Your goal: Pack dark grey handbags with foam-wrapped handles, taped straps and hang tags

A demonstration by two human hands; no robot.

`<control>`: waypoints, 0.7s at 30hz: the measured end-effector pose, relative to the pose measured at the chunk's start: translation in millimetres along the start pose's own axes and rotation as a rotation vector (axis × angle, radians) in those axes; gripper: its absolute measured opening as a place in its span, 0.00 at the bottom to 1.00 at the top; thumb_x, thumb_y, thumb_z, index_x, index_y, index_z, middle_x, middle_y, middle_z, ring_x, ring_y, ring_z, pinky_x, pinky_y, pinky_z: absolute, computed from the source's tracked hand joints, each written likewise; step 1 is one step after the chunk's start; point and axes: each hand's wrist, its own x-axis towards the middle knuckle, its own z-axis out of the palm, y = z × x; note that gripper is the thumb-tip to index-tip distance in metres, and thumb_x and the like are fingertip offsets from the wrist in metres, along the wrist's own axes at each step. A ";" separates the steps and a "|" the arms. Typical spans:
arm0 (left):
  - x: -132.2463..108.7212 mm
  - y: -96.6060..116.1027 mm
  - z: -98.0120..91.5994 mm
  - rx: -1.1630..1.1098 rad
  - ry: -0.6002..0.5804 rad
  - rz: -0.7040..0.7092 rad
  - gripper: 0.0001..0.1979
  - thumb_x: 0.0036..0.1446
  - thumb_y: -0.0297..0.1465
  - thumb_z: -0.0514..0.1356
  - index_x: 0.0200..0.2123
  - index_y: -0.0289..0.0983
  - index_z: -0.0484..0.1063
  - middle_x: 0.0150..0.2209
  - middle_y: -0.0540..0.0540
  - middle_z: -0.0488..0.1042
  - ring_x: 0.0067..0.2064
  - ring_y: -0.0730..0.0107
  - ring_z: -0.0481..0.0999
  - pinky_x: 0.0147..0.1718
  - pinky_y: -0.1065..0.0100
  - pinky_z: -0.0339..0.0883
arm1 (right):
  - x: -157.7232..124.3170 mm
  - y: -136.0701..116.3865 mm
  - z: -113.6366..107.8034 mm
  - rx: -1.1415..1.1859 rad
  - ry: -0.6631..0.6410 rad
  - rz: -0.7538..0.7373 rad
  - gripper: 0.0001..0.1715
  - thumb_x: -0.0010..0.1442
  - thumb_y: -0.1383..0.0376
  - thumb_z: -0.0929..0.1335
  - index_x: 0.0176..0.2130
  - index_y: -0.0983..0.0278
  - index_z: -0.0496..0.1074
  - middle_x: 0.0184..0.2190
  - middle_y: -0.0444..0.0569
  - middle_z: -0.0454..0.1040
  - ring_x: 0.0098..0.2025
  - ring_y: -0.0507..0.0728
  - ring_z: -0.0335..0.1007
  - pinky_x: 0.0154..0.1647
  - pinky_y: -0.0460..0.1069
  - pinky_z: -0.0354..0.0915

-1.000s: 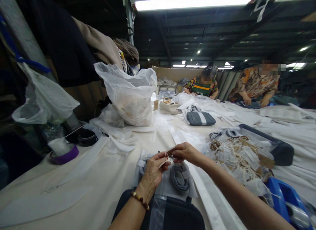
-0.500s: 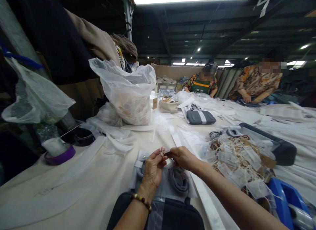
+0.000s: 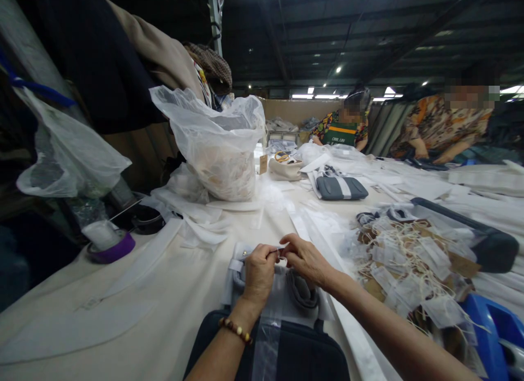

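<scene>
A dark bag [image 3: 303, 351] lies at the bottom centre with a clear band around its middle. Beyond it a rolled grey strap [image 3: 303, 290] rests on white wrapping. Above the wrapping, my left hand [image 3: 260, 269] pinches a small pale cord or strip, its fingertips pressed together. My right hand [image 3: 303, 259] meets it from the right, fingers bent around the same small piece, which is partly hidden. On the right is a heap of tags [image 3: 409, 261] with pale strings and small clear packets.
A white plastic sack [image 3: 221, 162] stands at back left, near a purple tape roll [image 3: 112, 249]. Right are a blue holder [image 3: 487, 326] and a dark case [image 3: 491, 244]. Another banded bag [image 3: 341, 188] lies farther back. Two people work across the table.
My left hand has turned so its back shows more. The brown piece between my hands no longer shows clearly. The view has shifted, so the table things appear farther right.
</scene>
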 end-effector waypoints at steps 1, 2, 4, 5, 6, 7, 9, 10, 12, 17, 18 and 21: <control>-0.3 1.8 -1.1 0.074 0.008 0.045 0.08 0.49 0.23 0.57 0.24 0.38 0.74 0.27 0.47 0.74 0.32 0.67 0.73 0.34 0.69 0.65 | -0.6 -1.2 2.2 0.064 0.025 0.029 0.13 0.53 0.70 0.65 0.42 0.65 0.66 0.28 0.46 0.76 0.29 0.54 0.70 0.33 0.47 0.62; -0.9 3.4 -1.8 0.143 0.013 0.082 0.09 0.50 0.22 0.57 0.24 0.38 0.75 0.28 0.47 0.75 0.33 0.67 0.73 0.36 0.68 0.64 | -0.8 -2.3 4.6 0.127 0.050 0.059 0.13 0.52 0.68 0.66 0.41 0.65 0.66 0.27 0.46 0.75 0.29 0.54 0.70 0.32 0.47 0.63; -1.9 4.9 -2.0 0.267 0.006 0.138 0.11 0.51 0.20 0.56 0.26 0.38 0.75 0.30 0.46 0.76 0.34 0.66 0.73 0.37 0.68 0.62 | -0.9 -3.6 9.2 0.248 0.089 0.115 0.14 0.49 0.64 0.69 0.38 0.65 0.66 0.25 0.45 0.74 0.26 0.53 0.70 0.29 0.47 0.64; -2.2 4.7 -1.8 0.320 -0.004 0.160 0.11 0.51 0.20 0.55 0.27 0.38 0.76 0.30 0.46 0.76 0.34 0.66 0.73 0.36 0.68 0.61 | -1.1 -3.8 10.9 0.305 0.097 0.139 0.14 0.48 0.64 0.69 0.37 0.65 0.67 0.24 0.45 0.74 0.25 0.53 0.69 0.27 0.47 0.64; -2.1 4.0 -1.5 0.369 -0.016 0.183 0.11 0.52 0.20 0.55 0.28 0.38 0.76 0.30 0.45 0.76 0.34 0.65 0.73 0.36 0.68 0.60 | -1.4 -3.8 11.9 0.358 0.097 0.161 0.13 0.47 0.64 0.69 0.35 0.65 0.67 0.23 0.45 0.73 0.24 0.52 0.69 0.25 0.46 0.63; -1.7 2.9 -1.3 0.412 -0.028 0.205 0.11 0.53 0.20 0.55 0.28 0.38 0.76 0.30 0.45 0.76 0.33 0.65 0.73 0.35 0.68 0.60 | -1.8 -3.7 12.1 0.403 0.093 0.182 0.13 0.46 0.64 0.69 0.34 0.65 0.67 0.22 0.44 0.73 0.23 0.52 0.69 0.23 0.45 0.62; 0.1 0.5 -2.0 0.487 -0.055 0.252 0.11 0.54 0.20 0.56 0.28 0.38 0.76 0.30 0.44 0.76 0.33 0.65 0.73 0.33 0.69 0.59 | -1.9 -2.7 9.4 0.464 0.082 0.215 0.12 0.43 0.65 0.69 0.32 0.65 0.68 0.21 0.44 0.72 0.22 0.52 0.69 0.20 0.44 0.59; 1.2 -0.4 -2.9 0.518 -0.065 0.274 0.10 0.54 0.21 0.56 0.27 0.38 0.76 0.29 0.44 0.76 0.32 0.66 0.73 0.32 0.70 0.59 | -1.2 -1.9 6.5 0.479 0.078 0.228 0.12 0.42 0.66 0.70 0.32 0.65 0.68 0.20 0.43 0.72 0.21 0.51 0.68 0.19 0.44 0.59; 2.9 -1.6 -6.3 0.573 -0.075 0.317 0.09 0.56 0.24 0.57 0.26 0.37 0.75 0.28 0.44 0.76 0.30 0.66 0.73 0.31 0.70 0.58 | 2.7 1.5 -1.9 0.476 0.087 0.242 0.12 0.42 0.67 0.70 0.32 0.65 0.68 0.19 0.42 0.71 0.19 0.51 0.67 0.18 0.44 0.57; -4.7 -4.4 -19.4 0.651 -0.099 0.463 0.10 0.57 0.26 0.58 0.24 0.36 0.74 0.25 0.42 0.75 0.30 0.65 0.73 0.30 0.69 0.58 | 22.6 23.7 -19.0 0.329 0.206 0.259 0.06 0.41 0.73 0.70 0.23 0.64 0.70 0.16 0.39 0.68 0.18 0.49 0.62 0.22 0.45 0.56; -8.3 -4.3 -22.5 0.656 -0.108 0.497 0.11 0.57 0.26 0.57 0.23 0.37 0.74 0.24 0.42 0.75 0.29 0.64 0.73 0.30 0.69 0.58 | 26.1 29.6 -19.3 0.301 0.216 0.268 0.07 0.40 0.74 0.70 0.21 0.64 0.70 0.16 0.39 0.67 0.19 0.49 0.61 0.23 0.45 0.56; -17.9 3.6 -31.6 0.652 -0.100 0.594 0.15 0.59 0.27 0.52 0.23 0.37 0.74 0.23 0.43 0.74 0.28 0.65 0.73 0.30 0.68 0.59 | 30.5 44.4 -16.2 0.279 0.193 0.307 0.06 0.41 0.73 0.71 0.20 0.66 0.70 0.16 0.41 0.67 0.21 0.49 0.60 0.24 0.45 0.54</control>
